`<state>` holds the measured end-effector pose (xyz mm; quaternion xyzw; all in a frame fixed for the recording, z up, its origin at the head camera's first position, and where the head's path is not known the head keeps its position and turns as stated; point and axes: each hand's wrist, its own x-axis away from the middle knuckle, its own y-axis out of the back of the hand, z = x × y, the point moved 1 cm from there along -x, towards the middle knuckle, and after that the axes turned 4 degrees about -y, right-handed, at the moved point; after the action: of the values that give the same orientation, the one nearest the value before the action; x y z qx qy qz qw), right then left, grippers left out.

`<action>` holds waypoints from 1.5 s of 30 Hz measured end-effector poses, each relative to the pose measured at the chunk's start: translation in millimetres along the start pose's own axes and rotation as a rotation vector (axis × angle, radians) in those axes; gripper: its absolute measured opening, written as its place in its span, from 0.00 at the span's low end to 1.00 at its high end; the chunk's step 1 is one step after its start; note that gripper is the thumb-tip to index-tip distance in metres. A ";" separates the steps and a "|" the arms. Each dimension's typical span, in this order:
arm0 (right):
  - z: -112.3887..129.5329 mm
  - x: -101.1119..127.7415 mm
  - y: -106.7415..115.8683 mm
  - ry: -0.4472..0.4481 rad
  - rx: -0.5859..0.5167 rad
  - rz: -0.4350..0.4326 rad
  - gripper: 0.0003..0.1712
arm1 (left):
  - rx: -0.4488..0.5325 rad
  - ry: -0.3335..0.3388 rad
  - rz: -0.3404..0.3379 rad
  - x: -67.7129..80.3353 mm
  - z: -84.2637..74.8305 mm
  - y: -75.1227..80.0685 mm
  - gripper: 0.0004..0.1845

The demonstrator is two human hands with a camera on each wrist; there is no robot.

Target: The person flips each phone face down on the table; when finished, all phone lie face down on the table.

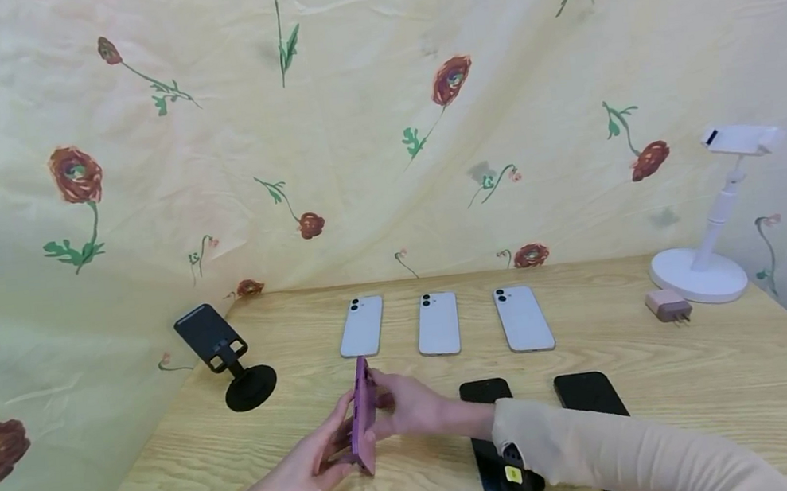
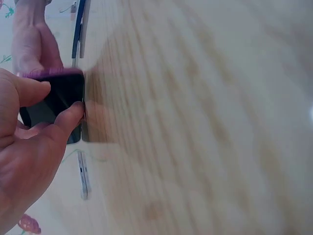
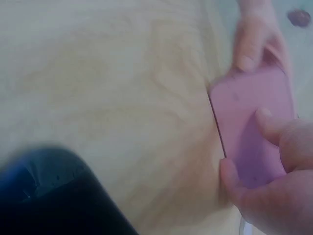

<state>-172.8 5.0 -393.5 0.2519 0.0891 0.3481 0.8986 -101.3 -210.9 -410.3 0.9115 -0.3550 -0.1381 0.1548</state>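
Head view: we note both hands, left hand [image 1: 302,471] and right hand [image 1: 410,405], clamped on the purple phone [image 1: 363,415], stood edgewise near the table's [image 1: 739,377] front edge, exposing both faces

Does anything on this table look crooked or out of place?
Only the purple phone: both hands hold it up on edge, while the three white phones lie flat in a neat row. Nothing looks spilled or broken.

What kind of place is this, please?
Probably a staged tabletop set: a wooden table against a floral cloth, three white phones in a row, and two phone stands.
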 end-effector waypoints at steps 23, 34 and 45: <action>5.8 4.8 -16.2 -0.057 0.223 -0.110 0.66 | 0.110 -0.002 -0.062 -6.5 -6.3 2.0 0.51; 7.7 4.2 -20.7 -0.056 0.319 -0.117 0.64 | -0.130 0.081 -0.144 -5.1 -10.8 6.7 0.53; 8.3 4.6 -24.7 -0.083 0.363 -0.114 0.61 | -0.258 0.185 -0.183 -8.4 -10.3 14.8 0.51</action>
<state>-152.2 -10.8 -399.1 0.4183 0.1275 0.2640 0.8597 -112.5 -213.5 -394.1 0.9214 -0.2341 -0.1115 0.2894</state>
